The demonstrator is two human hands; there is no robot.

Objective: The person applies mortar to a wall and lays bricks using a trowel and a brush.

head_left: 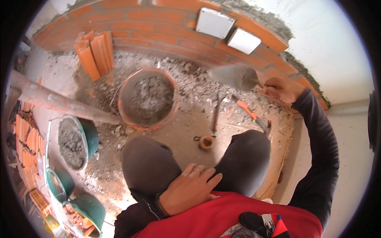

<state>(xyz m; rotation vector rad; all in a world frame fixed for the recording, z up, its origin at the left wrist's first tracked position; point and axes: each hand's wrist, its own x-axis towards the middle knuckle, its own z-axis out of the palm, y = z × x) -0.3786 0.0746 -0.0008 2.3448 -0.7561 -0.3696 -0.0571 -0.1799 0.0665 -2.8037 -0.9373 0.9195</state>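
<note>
My right hand [279, 88] grips a pointed trowel [234, 77], raised in front of the low brick wall [166, 25]; the blade is slightly blurred. My left hand [188, 186] rests on my lap with its fingers loosely spread and holding nothing visible. A round tub of grey mortar [147, 99] stands before my knees. Between it and the wall's right part, a hammer with an orange handle [248, 110], a dark bar-like tool [216, 113] and a small round yellow-orange object [206, 142] lie on the dusty floor.
Stacked bricks [95, 55] lean near the wall, which carries two white boxes [215, 22]. A long post [63, 101] crosses the left side. Green buckets [89, 139], one with grey mortar, stand at lower left beside more bricks [31, 146]. A pale wall [341, 63] rises at right.
</note>
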